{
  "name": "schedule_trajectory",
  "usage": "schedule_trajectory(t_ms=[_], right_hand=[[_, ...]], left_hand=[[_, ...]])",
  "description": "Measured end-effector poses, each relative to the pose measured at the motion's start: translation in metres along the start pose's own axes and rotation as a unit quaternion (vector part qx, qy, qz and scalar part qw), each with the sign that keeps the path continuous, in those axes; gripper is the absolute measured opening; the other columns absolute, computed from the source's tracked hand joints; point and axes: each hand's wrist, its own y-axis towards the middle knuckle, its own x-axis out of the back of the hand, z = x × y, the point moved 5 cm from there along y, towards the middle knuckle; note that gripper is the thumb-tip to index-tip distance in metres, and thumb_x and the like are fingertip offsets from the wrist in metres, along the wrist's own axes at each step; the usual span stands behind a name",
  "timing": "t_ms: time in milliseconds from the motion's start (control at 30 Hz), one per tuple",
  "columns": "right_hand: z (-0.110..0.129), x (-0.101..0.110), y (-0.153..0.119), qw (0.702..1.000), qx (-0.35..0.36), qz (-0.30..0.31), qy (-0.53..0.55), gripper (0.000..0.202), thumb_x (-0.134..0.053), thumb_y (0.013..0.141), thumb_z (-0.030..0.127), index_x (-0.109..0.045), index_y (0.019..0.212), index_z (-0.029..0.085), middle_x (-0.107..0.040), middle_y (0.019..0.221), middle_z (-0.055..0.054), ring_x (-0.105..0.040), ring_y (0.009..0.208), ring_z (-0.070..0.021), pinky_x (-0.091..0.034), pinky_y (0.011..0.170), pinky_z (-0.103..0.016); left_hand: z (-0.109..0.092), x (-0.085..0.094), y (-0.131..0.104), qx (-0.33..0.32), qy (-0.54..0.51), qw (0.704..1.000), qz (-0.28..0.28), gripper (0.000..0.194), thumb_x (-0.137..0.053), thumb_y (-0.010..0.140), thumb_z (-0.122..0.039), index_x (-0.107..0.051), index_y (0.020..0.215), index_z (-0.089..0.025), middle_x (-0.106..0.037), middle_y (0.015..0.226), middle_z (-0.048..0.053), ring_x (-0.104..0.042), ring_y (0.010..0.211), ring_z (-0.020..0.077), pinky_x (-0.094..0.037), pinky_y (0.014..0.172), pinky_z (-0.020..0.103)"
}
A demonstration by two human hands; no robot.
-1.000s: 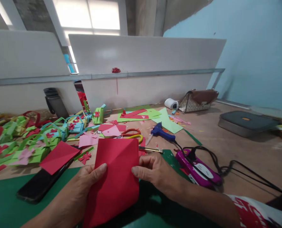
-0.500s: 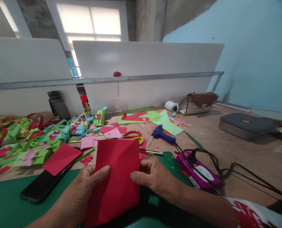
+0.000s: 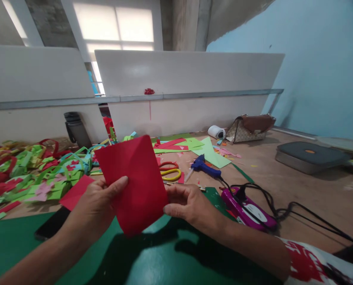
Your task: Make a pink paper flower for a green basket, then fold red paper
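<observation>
A red sheet of paper (image 3: 137, 178) is held up above the green mat (image 3: 146, 265), tilted to the left. My left hand (image 3: 102, 202) grips its left side, thumb across the front and the other fingers hidden behind. At the lower right edge, my right hand (image 3: 184, 202) pinches the sheet between thumb and fingers. Behind my left hand lies another red piece (image 3: 75, 192), partly over a black phone (image 3: 53, 225). Scissors with yellow and red handles (image 3: 172, 173) lie just behind the held sheet.
Green, red and pink paper crafts (image 3: 45, 174) pile up at the left near a dark bottle (image 3: 77, 130). A blue glue gun (image 3: 204, 167), purple power strip (image 3: 250, 209) with black cables, handbag (image 3: 250, 128) and lidded box (image 3: 310, 157) stand to the right.
Both hands have lifted the red sheet and tilted it leftward, so its lower edge now shows above the mat. My left hand has moved left and up. The view has shifted slightly.
</observation>
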Motion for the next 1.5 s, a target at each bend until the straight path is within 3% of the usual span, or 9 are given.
schedule_trajectory(t_ms=[367,633,833,1000,1133,1233,1333,1400,1500], right_hand=[[-0.012,-0.001,-0.007,0.998,-0.059,-0.004,-0.01,0.02,-0.079,0.06,0.025,-0.075,0.077,0.016,-0.072,0.073,-0.001,-0.062,0.067,-0.0121,-0.047,0.068,-0.025],[-0.006,-0.011,-0.011,0.996,-0.039,0.05,0.061,0.046,-0.081,0.055,0.027,-0.073,0.099,0.019,-0.073,0.089,-0.004,-0.066,0.082,-0.0178,-0.048,0.082,-0.032],[-0.005,-0.002,-0.012,0.997,-0.026,-0.027,-0.069,0.024,-0.071,0.07,0.039,-0.073,0.069,0.015,-0.071,0.068,-0.004,-0.062,0.065,-0.0146,-0.048,0.067,-0.029],[-0.008,0.0,-0.015,0.995,-0.072,-0.051,-0.041,0.022,-0.068,0.07,0.035,-0.07,0.065,0.013,-0.068,0.062,-0.002,-0.06,0.055,-0.0101,-0.048,0.059,-0.024],[-0.014,0.01,-0.015,0.99,-0.11,-0.085,-0.02,0.021,-0.064,0.072,0.031,-0.064,0.061,0.013,-0.063,0.053,0.001,-0.057,0.044,-0.0064,-0.04,0.043,-0.016],[-0.021,0.021,-0.015,0.984,-0.135,-0.115,0.0,0.02,-0.063,0.073,0.03,-0.06,0.061,0.013,-0.061,0.052,0.002,-0.056,0.042,-0.0061,-0.037,0.037,-0.014],[-0.026,0.029,-0.015,0.978,-0.158,-0.132,0.02,0.018,-0.062,0.074,0.028,-0.058,0.063,0.013,-0.062,0.053,0.001,-0.056,0.041,-0.0058,-0.037,0.035,-0.013],[-0.029,0.03,-0.015,0.976,-0.17,-0.136,0.03,0.017,-0.061,0.075,0.027,-0.057,0.064,0.014,-0.062,0.054,0.001,-0.056,0.041,-0.0055,-0.038,0.036,-0.012],[-0.032,0.028,-0.015,0.973,-0.184,-0.136,0.03,0.017,-0.06,0.077,0.026,-0.057,0.066,0.014,-0.06,0.054,0.001,-0.055,0.041,-0.0048,-0.038,0.036,-0.012]], left_hand=[[0.002,0.018,0.011,-0.014,-0.055,0.997,-0.053,0.015,-0.052,0.088,-0.005,-0.065,0.09,-0.011,-0.073,0.081,0.007,-0.071,0.065,0.0177,-0.061,0.061,0.028],[0.007,0.02,0.016,-0.008,-0.031,0.998,-0.059,0.018,-0.047,0.09,-0.006,-0.064,0.094,-0.011,-0.074,0.08,0.008,-0.071,0.065,0.0185,-0.061,0.061,0.029],[0.011,0.018,0.013,0.008,-0.014,0.998,-0.066,0.019,-0.048,0.089,-0.008,-0.063,0.101,-0.01,-0.074,0.087,0.011,-0.071,0.067,0.0219,-0.061,0.061,0.033],[0.018,0.02,0.019,0.037,0.023,0.997,-0.071,0.012,-0.05,0.085,-0.005,-0.061,0.089,-0.009,-0.072,0.071,0.01,-0.069,0.055,0.0216,-0.058,0.053,0.031],[0.012,0.038,0.027,-0.033,0.157,0.984,-0.083,0.03,-0.064,0.073,-0.003,-0.06,0.1,-0.015,-0.07,0.069,0.002,-0.068,0.057,0.0185,-0.056,0.051,0.025],[-0.004,0.048,0.018,-0.214,0.405,0.886,-0.074,0.061,-0.071,0.072,-0.011,-0.049,0.128,-0.022,-0.065,0.118,0.005,-0.065,0.104,0.0262,-0.055,0.085,0.032],[0.001,0.031,-0.011,-0.432,0.604,0.667,0.05,0.062,-0.058,0.082,-0.012,-0.038,0.14,-0.024,-0.033,0.152,0.002,-0.023,0.141,0.0306,-0.022,0.116,0.043],[0.02,0.02,-0.028,-0.488,0.668,0.545,0.139,0.059,-0.059,0.082,-0.014,-0.04,0.138,-0.018,-0.036,0.15,0.009,-0.023,0.141,0.0303,-0.018,0.116,0.045],[0.041,0.006,-0.04,-0.553,0.659,0.477,0.18,0.042,-0.063,0.084,-0.02,-0.054,0.124,-0.014,-0.058,0.132,0.012,-0.042,0.131,0.0302,-0.021,0.114,0.049]])
